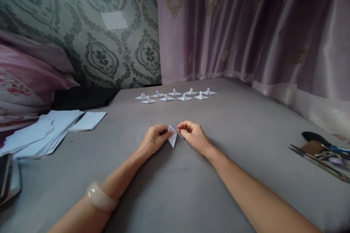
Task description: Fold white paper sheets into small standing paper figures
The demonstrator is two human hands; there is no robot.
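A small folded white paper, kite-shaped with a point toward me, is pinched between the thumb and fingers of my left hand. My right hand is just right of the paper, its fingers curled and the thumb close to them. Whether anything is between those right fingertips I cannot make out. Both hands are low over the grey cloth surface. Farther back, several folded white paper pieces with spread wings and raised middles stand in two rows.
Stacked white paper sheets and smaller cut sheets lie at the left, near a black cloth. At the near left edge is a dark flat object. Scissors and small items lie at the right. A curtain hangs behind.
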